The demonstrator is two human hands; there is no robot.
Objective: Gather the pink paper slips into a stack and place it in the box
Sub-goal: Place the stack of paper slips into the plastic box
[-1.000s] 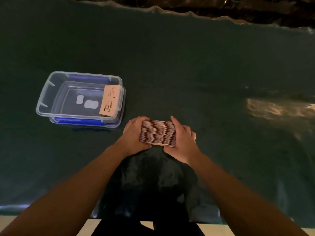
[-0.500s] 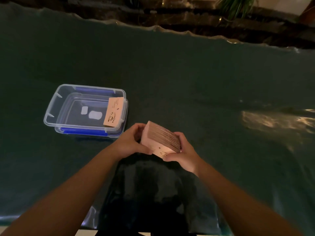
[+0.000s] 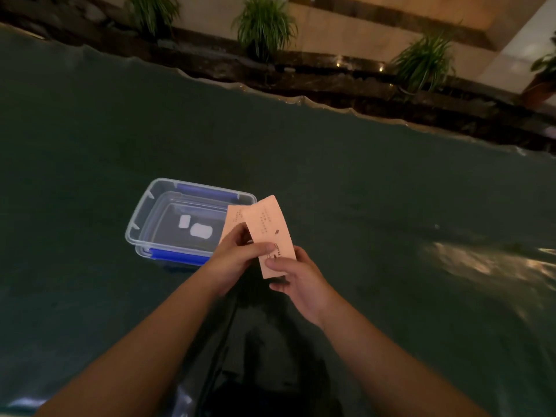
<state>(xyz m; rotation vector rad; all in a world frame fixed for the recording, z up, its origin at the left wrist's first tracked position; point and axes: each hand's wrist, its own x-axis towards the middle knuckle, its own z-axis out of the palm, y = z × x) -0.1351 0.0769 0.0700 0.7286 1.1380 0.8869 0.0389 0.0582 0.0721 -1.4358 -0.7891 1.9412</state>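
The stack of pink paper slips [image 3: 269, 233] is held up off the table, its printed face turned toward me. My left hand [image 3: 237, 257] grips its lower left side, thumb across the front. My right hand [image 3: 296, 278] holds its bottom right edge. Just behind and left stands the clear plastic box [image 3: 141, 224] with blue side clips. One more pink slip [image 3: 233, 216] leans against the box's right wall, partly hidden by the stack. Two white labels show on the box floor.
A dark green cloth [image 3: 361, 191] covers the whole table, with a shiny patch at the right. Beyond the far edge runs a dark stone ledge [image 3: 331, 82] with potted plants [image 3: 264, 25].
Both hands lifted the stack off the table and turned it upright, face toward me, nearer the box. My head tilted up, bringing the ledge and plants into view.
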